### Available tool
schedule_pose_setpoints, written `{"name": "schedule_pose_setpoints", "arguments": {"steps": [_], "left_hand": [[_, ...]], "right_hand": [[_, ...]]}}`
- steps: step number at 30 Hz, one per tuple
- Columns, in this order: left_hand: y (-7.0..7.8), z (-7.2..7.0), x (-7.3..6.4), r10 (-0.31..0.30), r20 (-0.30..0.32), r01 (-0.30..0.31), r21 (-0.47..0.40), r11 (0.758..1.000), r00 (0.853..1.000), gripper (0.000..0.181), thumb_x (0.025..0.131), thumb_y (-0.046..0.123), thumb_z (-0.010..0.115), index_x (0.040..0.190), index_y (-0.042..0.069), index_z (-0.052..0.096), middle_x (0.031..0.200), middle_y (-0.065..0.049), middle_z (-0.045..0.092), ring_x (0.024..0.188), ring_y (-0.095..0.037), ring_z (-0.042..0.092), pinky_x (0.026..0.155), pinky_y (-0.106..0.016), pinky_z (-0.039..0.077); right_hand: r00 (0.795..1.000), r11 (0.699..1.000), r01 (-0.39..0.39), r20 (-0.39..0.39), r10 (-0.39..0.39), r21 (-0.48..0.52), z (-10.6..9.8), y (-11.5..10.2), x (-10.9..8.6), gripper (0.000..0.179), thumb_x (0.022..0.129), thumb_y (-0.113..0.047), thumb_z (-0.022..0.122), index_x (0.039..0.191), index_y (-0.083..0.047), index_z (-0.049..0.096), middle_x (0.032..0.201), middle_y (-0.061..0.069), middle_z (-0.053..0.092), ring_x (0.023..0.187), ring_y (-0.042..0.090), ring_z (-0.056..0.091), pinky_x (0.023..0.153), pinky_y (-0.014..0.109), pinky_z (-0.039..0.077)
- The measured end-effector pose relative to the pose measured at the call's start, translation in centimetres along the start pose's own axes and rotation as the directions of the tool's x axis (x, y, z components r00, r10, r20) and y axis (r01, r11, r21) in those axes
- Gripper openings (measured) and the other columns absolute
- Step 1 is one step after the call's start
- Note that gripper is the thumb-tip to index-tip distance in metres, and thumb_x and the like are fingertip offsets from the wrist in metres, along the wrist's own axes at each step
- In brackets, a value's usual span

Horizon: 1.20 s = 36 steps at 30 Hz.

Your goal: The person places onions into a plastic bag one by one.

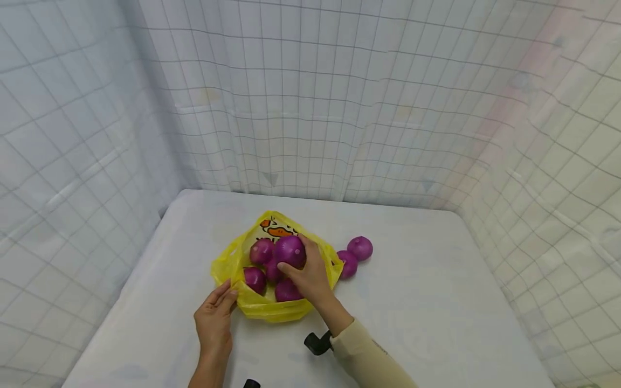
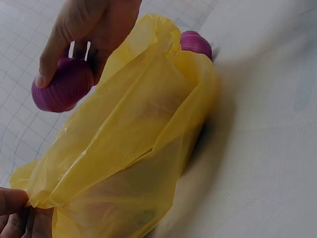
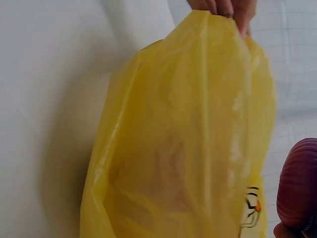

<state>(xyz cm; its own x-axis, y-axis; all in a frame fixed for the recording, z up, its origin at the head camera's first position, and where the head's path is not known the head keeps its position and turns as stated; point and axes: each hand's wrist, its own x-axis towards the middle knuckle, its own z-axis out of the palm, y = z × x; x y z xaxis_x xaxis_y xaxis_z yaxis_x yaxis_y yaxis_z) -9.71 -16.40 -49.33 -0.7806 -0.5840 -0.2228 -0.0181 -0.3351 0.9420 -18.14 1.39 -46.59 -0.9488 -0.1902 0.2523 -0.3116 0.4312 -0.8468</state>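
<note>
A yellow plastic bag (image 1: 276, 312) with a cartoon duck print lies spread on the table, its mouth facing up. Several purple onions (image 1: 288, 291) sit inside it. My left hand (image 1: 214, 320) pinches the bag's left rim between thumb and fingers, which the left wrist view also shows. Over the bag's mouth my right hand (image 1: 312, 272) holds a purple onion (image 1: 290, 251), gripped between thumb and fingers. That held onion (image 3: 299, 186) shows at the right edge of the right wrist view, beside the bag (image 3: 183, 114). The bag's near wall partly hides its contents.
Two more purple onions (image 1: 360, 248) lie on the white table (image 1: 427, 302), just right of the bag. A black object (image 1: 317, 343) is by the right sleeve, and another black tip (image 1: 251, 383) shows at the bottom edge. Grid-patterned curtains (image 1: 301, 108) surround the table.
</note>
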Motion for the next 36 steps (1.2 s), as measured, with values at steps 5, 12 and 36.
{"name": "schedule_pose_setpoints", "arguments": {"steps": [5, 12, 36], "left_hand": [[-0.2, 0.1, -0.1, -0.012, 0.001, 0.012, 0.028, 1.000, 1.000, 0.038, 0.084, 0.006, 0.068, 0.120, -0.004, 0.060, 0.081, 0.020, 0.071, 0.077, 0.003, 0.066, 0.067, -0.014, 0.055], [-0.1, 0.1, -0.4, -0.002, 0.005, 0.001, 0.013, 1.000, 1.000, 0.038, 0.084, 0.005, 0.069, 0.119, -0.005, 0.060, 0.080, 0.019, 0.071, 0.076, 0.003, 0.066, 0.066, -0.014, 0.055], [0.2, -0.6, -0.1, 0.010, -0.002, -0.010, 0.018, 1.000, 1.000, 0.041, 0.083, 0.005, 0.069, 0.121, -0.005, 0.059, 0.083, 0.018, 0.072, 0.078, 0.002, 0.067, 0.066, -0.014, 0.055]], "right_hand": [[0.996, 0.996, -0.084, 0.023, 0.085, -0.038, 1.5, 0.6, 1.4, 0.081, 0.080, -0.042, 0.072, 0.146, -0.018, 0.032, 0.140, 0.007, 0.046, 0.122, 0.025, 0.051, 0.101, 0.046, 0.047], [0.985, 0.984, -0.169, 0.036, 0.172, -0.063, 2.6, 1.3, 2.9, 0.081, 0.080, -0.039, 0.072, 0.146, -0.018, 0.031, 0.141, 0.008, 0.045, 0.124, 0.026, 0.049, 0.103, 0.047, 0.045], [0.977, 0.965, -0.150, 0.114, 0.178, -0.214, 3.9, 1.7, 4.1, 0.077, 0.083, -0.037, 0.070, 0.144, -0.007, 0.033, 0.140, 0.013, 0.044, 0.124, 0.028, 0.048, 0.106, 0.045, 0.042]]}}
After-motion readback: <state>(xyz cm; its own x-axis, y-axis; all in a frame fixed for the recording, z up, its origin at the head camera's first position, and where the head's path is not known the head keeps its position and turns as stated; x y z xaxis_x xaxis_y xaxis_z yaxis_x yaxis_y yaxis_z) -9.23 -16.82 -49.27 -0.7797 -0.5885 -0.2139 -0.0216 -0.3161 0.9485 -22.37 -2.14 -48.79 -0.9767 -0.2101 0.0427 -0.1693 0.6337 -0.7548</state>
